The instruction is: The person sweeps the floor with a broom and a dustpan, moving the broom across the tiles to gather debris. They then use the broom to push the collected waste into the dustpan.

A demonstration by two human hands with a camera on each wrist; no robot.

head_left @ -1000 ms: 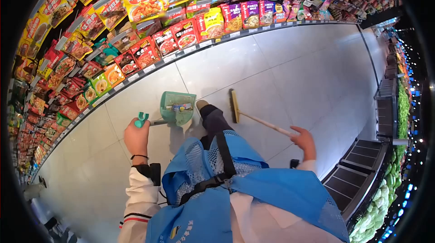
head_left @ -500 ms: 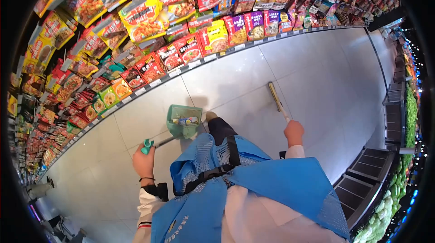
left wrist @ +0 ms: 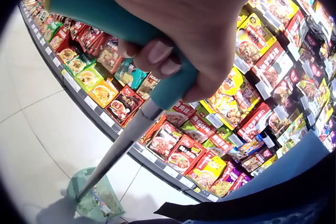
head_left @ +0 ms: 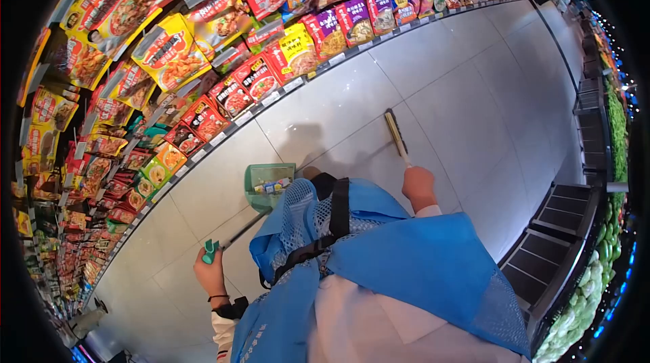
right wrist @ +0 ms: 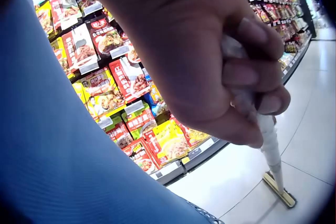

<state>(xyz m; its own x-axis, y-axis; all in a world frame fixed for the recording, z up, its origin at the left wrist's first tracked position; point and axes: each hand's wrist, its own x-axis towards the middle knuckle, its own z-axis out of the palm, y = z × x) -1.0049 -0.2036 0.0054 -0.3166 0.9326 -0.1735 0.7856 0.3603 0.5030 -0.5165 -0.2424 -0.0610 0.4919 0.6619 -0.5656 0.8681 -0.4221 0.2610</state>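
Observation:
My left hand curls round the green grip of a long-handled dustpan. Its grey pole slants down to the green pan, which lies on the floor with some litter inside. In the head view the left hand is at the lower left. My right hand wraps its fingers round the pale handle of a broom. The broom head, narrow and yellowish with dark bristles, is down at the floor, ahead of the right hand.
Shelves of packaged seasonings curve along the left and front, edged by a price-tag strip. Dark crates and green vegetables line the right. Pale tiled floor runs between. A blue vest covers my front.
The broom first swung outward to the right, its handle turning more upright; its head now sits slightly further left. The dustpan stays in the left hand, pan low, partly overlapped by the vest.

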